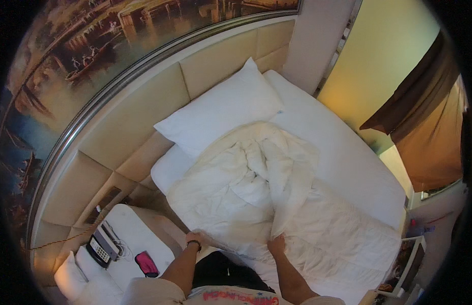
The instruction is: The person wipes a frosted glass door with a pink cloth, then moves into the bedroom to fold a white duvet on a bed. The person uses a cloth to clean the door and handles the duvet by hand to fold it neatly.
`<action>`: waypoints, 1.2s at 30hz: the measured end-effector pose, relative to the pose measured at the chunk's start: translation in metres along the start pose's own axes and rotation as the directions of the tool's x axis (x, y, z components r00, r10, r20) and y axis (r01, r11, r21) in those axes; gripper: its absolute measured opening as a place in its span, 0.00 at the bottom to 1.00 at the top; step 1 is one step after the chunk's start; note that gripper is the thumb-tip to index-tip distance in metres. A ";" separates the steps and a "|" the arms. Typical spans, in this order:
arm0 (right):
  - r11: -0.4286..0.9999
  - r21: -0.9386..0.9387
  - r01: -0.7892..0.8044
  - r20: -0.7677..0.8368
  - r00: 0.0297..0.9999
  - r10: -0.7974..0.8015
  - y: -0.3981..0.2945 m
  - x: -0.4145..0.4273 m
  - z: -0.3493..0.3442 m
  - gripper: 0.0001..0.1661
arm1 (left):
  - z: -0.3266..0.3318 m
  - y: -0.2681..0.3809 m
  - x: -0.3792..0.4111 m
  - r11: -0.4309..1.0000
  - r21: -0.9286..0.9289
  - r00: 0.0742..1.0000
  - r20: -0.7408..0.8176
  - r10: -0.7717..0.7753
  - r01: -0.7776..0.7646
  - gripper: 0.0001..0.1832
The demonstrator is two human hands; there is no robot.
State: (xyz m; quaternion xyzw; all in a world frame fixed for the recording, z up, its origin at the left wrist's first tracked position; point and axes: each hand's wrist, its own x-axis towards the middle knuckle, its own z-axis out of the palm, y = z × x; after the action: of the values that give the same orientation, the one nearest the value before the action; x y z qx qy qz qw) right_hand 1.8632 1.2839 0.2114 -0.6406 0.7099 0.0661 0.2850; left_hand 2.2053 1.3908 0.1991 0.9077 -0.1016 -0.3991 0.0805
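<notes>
A cream duvet (pixel 236 198) lies bunched and creased over the lower and middle part of a bed with a white sheet (pixel 335 145). My left hand (pixel 195 238), with a dark bracelet at the wrist, grips the duvet's near edge at its left corner. Farther right along the same edge, my right hand (pixel 276 244) is closed on a fold of the duvet. One white pillow (pixel 224 110) lies at the head of the bed, partly against the padded headboard, beyond the duvet.
At left, a white bedside table (pixel 144 232) bears a telephone (pixel 99 249), cables and a pink and black pouch (pixel 146 264). A lamp-like white object (pixel 70 276) stands nearby. Brown curtains (pixel 430 141) hang at right; a white-framed stand (pixel 405 267) is at the bed's right foot.
</notes>
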 end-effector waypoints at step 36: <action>0.551 0.803 0.225 -0.328 0.940 0.095 -0.438 0.238 -0.072 0.13 | -0.172 0.247 0.176 0.544 0.067 0.536 -0.104 0.838 -0.836 0.26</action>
State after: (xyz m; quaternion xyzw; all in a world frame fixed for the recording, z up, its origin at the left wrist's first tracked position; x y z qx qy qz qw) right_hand 2.2508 0.9683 0.2731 -0.4570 0.6690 -0.3973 0.4310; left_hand 2.4199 1.1195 0.2455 0.7721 -0.5193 -0.2547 0.2632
